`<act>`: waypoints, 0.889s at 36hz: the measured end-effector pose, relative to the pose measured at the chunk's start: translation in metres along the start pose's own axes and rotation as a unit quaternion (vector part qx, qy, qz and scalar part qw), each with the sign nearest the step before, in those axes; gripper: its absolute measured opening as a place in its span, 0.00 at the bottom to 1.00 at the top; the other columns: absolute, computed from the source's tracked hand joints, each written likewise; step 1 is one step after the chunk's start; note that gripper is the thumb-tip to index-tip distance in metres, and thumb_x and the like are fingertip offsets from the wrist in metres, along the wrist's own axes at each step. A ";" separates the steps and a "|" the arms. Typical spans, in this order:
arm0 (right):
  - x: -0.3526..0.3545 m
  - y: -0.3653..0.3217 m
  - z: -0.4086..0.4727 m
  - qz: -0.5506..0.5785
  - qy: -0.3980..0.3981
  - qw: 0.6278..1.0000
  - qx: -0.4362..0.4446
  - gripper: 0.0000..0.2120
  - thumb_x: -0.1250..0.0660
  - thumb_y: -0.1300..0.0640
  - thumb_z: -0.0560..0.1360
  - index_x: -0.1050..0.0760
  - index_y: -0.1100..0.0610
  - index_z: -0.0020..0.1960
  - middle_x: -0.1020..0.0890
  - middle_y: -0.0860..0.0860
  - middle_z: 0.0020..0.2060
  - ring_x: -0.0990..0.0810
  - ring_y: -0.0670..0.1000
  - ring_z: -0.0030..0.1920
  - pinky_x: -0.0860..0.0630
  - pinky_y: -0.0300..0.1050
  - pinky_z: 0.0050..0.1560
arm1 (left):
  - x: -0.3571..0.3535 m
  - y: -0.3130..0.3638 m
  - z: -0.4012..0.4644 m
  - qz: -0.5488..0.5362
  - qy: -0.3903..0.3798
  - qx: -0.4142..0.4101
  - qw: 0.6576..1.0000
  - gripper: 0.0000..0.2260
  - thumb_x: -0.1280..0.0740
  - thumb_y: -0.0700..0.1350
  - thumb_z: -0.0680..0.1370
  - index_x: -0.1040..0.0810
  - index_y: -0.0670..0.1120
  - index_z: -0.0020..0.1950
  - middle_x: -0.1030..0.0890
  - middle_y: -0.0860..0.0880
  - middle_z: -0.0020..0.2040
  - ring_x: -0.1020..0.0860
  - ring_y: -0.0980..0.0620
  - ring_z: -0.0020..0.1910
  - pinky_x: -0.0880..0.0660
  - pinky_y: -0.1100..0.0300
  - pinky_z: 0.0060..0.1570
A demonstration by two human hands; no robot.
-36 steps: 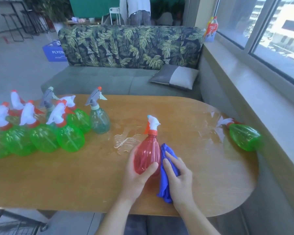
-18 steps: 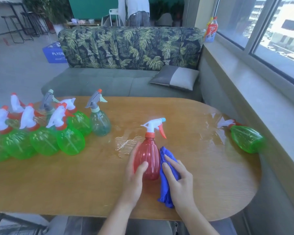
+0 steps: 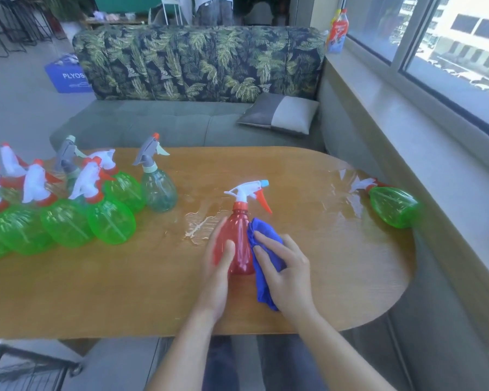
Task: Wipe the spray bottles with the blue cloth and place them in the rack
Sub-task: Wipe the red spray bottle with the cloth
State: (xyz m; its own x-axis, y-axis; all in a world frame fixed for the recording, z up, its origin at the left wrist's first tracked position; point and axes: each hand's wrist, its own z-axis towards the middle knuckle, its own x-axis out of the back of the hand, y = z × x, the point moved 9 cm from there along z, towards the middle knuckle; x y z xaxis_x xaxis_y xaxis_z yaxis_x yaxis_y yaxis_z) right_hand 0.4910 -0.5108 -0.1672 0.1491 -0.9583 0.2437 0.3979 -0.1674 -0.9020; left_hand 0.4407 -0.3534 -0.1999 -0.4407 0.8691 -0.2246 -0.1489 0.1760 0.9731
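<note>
A red spray bottle (image 3: 241, 238) with a white trigger head stands upright on the wooden table (image 3: 153, 292), its nozzle pointing right. My left hand (image 3: 216, 266) grips its left side, thumb across the front. My right hand (image 3: 285, 269) presses the blue cloth (image 3: 263, 249) against the bottle's right side, fingers curled over the cloth. Several green spray bottles (image 3: 68, 221) cluster at the table's left with a grey-headed teal bottle (image 3: 158, 187). One green bottle (image 3: 393, 206) lies on its side at the table's right edge.
Wet patches shine on the table (image 3: 198, 224) in front of the red bottle and near the right end. A leaf-patterned sofa (image 3: 198, 63) with a grey cushion (image 3: 280, 114) stands behind. A window ledge (image 3: 424, 136) runs along the right. A dark metal frame (image 3: 26, 368) shows at bottom left.
The red bottle has turned, so its nozzle now points right instead of away. My right hand with the cloth has slid up the bottle's side. My left hand keeps its grip.
</note>
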 end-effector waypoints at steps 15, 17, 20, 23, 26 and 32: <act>0.008 -0.049 0.093 -0.321 0.024 0.932 0.167 0.10 0.27 0.50 0.79 0.14 0.46 0.60 0.28 0.42 0.41 0.21 0.53 0.43 0.28 0.44 0.36 | 0.001 -0.004 -0.002 -0.050 -0.001 -0.011 0.999 0.33 0.19 0.49 0.68 0.20 0.61 0.73 0.18 0.50 0.71 0.19 0.47 0.69 0.21 0.50 0.65; 0.010 -0.049 0.097 -0.321 0.034 0.935 0.150 0.10 0.26 0.51 0.79 0.14 0.46 0.59 0.31 0.41 0.40 0.21 0.54 0.42 0.27 0.45 0.35 | -0.001 -0.003 -0.003 -0.050 -0.006 -0.003 0.999 0.34 0.19 0.49 0.68 0.21 0.60 0.74 0.17 0.50 0.70 0.18 0.47 0.68 0.20 0.53 0.63; -0.014 -0.058 0.086 -0.310 -0.046 0.928 0.201 0.10 0.28 0.49 0.80 0.14 0.45 0.59 0.24 0.44 0.42 0.21 0.51 0.42 0.26 0.45 0.36 | 0.000 -0.005 -0.004 -0.047 -0.009 0.002 0.999 0.34 0.19 0.50 0.69 0.22 0.61 0.75 0.18 0.50 0.71 0.19 0.47 0.69 0.20 0.51 0.63; -0.024 -0.058 0.083 -0.305 -0.109 0.920 0.222 0.11 0.30 0.47 0.81 0.15 0.44 0.61 0.21 0.43 0.46 0.21 0.49 0.43 0.23 0.48 0.38 | 0.002 -0.004 -0.002 -0.051 -0.006 0.003 0.999 0.34 0.19 0.50 0.69 0.22 0.61 0.75 0.18 0.50 0.71 0.19 0.46 0.70 0.20 0.52 0.63; -0.003 -0.053 0.102 -0.330 -0.045 0.925 0.185 0.10 0.29 0.48 0.80 0.15 0.44 0.60 0.29 0.41 0.41 0.28 0.46 0.40 0.32 0.43 0.36 | -0.001 -0.003 0.000 -0.044 -0.015 0.005 0.999 0.35 0.18 0.50 0.68 0.22 0.62 0.74 0.19 0.52 0.71 0.19 0.48 0.69 0.19 0.52 0.62; -0.013 -0.054 0.093 -0.308 -0.111 0.926 0.190 0.10 0.30 0.48 0.81 0.15 0.44 0.61 0.21 0.44 0.46 0.21 0.49 0.42 0.25 0.45 0.37 | -0.001 -0.005 -0.002 -0.038 -0.017 0.004 0.999 0.35 0.19 0.50 0.69 0.23 0.61 0.75 0.19 0.51 0.72 0.20 0.46 0.70 0.20 0.46 0.66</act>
State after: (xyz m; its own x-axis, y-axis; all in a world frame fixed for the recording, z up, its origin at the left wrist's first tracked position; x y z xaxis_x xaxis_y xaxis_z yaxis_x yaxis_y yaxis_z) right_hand 0.5516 -0.4677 -0.0884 -0.0467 -0.6297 0.7754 0.7522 -0.5329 -0.3875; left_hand 0.4401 -0.3561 -0.2049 -0.3975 0.8687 -0.2956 -0.1726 0.2456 0.9539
